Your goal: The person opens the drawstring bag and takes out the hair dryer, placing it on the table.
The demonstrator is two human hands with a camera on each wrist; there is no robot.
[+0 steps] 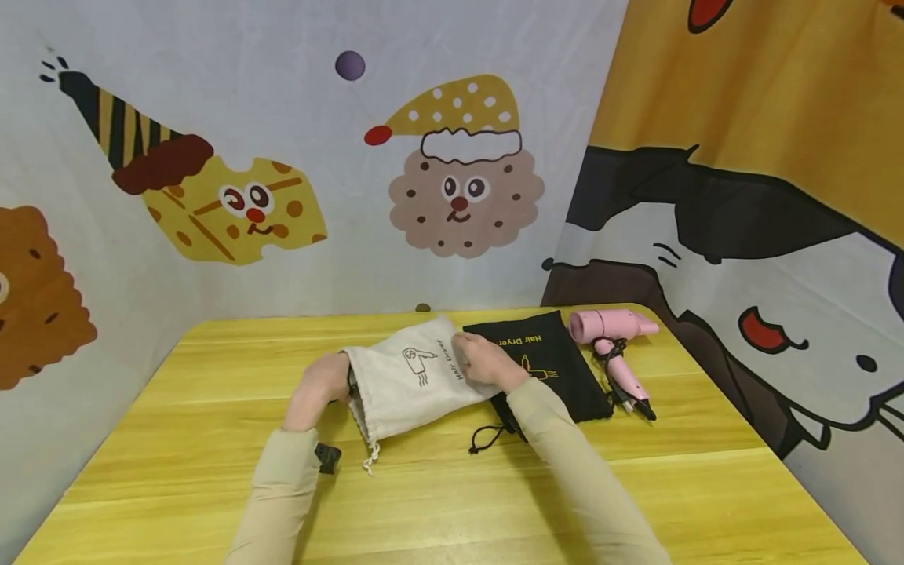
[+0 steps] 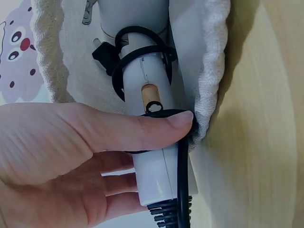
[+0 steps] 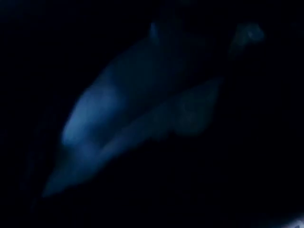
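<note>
A white drawstring bag [image 1: 417, 377] printed "Hair Dryer" lies with its mouth toward the left. At that mouth, my left hand [image 1: 325, 384] grips the handle of a white hair dryer [image 2: 154, 85], thumb across the black cord [image 2: 183, 166] wound round it. The dryer's head is inside the bag. My right hand [image 1: 489, 362] holds the bag's closed right end, fingers curled against the cloth. The right wrist view is nearly black and shows only dim shapes.
A black drawstring bag [image 1: 575, 384] lies partly under the right hand and the white bag. Right of it rests a pink hair dryer [image 1: 610, 323] with its cord wrapped round the handle. All are on a yellow wooden table [image 1: 438, 510], with a printed cloth [image 1: 282, 63] behind.
</note>
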